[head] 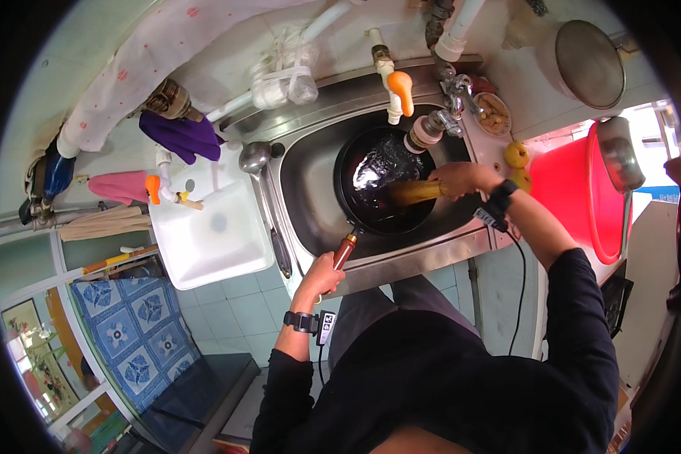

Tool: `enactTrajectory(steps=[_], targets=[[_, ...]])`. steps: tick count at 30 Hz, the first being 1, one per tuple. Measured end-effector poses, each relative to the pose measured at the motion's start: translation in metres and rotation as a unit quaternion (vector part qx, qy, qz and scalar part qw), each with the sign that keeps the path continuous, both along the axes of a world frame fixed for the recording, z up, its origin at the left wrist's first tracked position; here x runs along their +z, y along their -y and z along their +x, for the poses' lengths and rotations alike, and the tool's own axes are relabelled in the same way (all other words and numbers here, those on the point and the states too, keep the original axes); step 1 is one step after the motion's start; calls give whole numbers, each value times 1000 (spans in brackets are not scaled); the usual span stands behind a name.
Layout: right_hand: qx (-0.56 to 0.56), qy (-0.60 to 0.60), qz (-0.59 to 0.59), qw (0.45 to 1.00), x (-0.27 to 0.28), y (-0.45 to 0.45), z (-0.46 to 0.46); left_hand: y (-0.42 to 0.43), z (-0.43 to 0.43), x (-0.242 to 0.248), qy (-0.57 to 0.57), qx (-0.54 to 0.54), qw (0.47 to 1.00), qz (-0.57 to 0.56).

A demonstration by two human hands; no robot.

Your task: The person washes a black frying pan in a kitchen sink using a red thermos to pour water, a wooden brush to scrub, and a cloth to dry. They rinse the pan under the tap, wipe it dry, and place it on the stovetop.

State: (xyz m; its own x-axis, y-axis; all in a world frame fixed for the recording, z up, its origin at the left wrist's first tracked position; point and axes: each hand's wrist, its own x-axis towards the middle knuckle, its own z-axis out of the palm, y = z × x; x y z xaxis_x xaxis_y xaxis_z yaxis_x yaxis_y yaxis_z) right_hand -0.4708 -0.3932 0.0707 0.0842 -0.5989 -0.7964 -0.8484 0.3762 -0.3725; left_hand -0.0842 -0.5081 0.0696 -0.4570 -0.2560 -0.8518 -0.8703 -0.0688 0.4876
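Note:
A dark wok (368,210) rests in the stainless steel sink (312,210), with water glinting inside it. My left hand (322,275) is closed round its reddish-brown wooden handle (345,251), near the sink's front edge. In my right hand (459,177) is a yellow bristle brush (414,192). Its bristles reach down into the wok and look blurred, so their exact contact is hard to see. Above the wok hang a tap with an orange lever (400,91) and a metal tap with a pale spout end (422,135).
A ladle (255,157) lies along the sink's left rim, beside a white basin (215,238). To the right stand a red plastic tub (561,187), a metal pot (621,153), yellow fruit (516,154) and a bowl of food pieces (492,115). A cable (520,295) trails from my right wrist.

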Motion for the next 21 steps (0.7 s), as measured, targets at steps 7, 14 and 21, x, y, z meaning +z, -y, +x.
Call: enactTrajectory(steps=[7, 14, 21], targets=[[-421, 480, -127, 759, 16, -36, 20, -5, 4, -5, -4, 9, 1000, 7], [-409, 357, -228, 808, -25, -26, 69, -16, 2, 3, 9, -21, 997, -79], [-307, 263, -231, 885, -17, -47, 64, -25, 14, -12, -35, -102, 974, -201]])
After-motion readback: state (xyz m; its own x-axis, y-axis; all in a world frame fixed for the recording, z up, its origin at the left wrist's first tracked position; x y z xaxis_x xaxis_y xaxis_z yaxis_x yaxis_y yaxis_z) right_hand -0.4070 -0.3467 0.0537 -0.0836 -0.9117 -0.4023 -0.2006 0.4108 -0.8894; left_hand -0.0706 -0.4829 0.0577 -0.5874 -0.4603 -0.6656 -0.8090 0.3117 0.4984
